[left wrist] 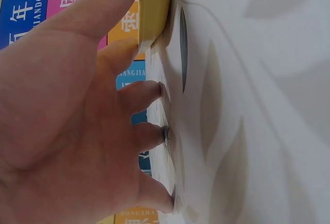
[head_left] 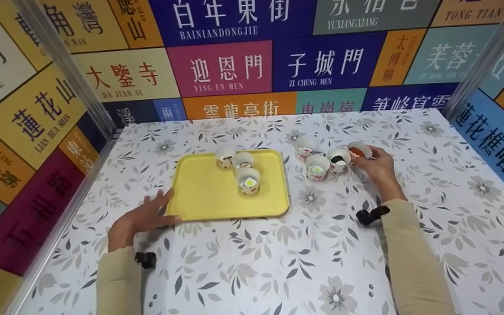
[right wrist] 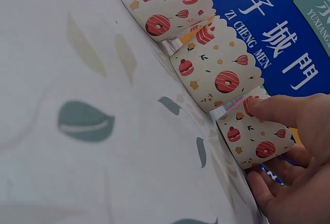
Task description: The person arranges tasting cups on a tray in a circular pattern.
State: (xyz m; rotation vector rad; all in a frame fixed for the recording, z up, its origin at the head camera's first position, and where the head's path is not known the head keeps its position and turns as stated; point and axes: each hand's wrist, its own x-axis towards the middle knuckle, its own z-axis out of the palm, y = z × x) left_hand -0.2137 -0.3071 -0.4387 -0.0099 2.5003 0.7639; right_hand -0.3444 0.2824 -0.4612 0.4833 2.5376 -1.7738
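Note:
My right hand (head_left: pixel 381 169) pinches a patterned paper cupcake cup (head_left: pixel 359 154) with orange-red contents, thumb on one side and fingers on the other. In the right wrist view this cup (right wrist: pixel 252 140) stands beside another cupcake cup (right wrist: pixel 219 64) printed with donuts and cakes. Close by are cups with dark (head_left: pixel 337 161), pale green (head_left: pixel 317 168) and hidden (head_left: pixel 304 149) contents. My left hand (head_left: pixel 142 216) touches the left edge of a yellow tray (head_left: pixel 203 188), fingers spread. In the left wrist view, several fingertips (left wrist: pixel 149 136) rest on the tablecloth near the tray corner (left wrist: pixel 154 12).
Three cupcake cups stand on the tray's right half: a rear one (head_left: pixel 225 157), a middle one (head_left: pixel 243 162) and a front one (head_left: pixel 248 186) with a yellow-centred filling. A floral tablecloth (head_left: pixel 252 262) covers the table. Coloured sign panels (head_left: pixel 221 68) rise behind it.

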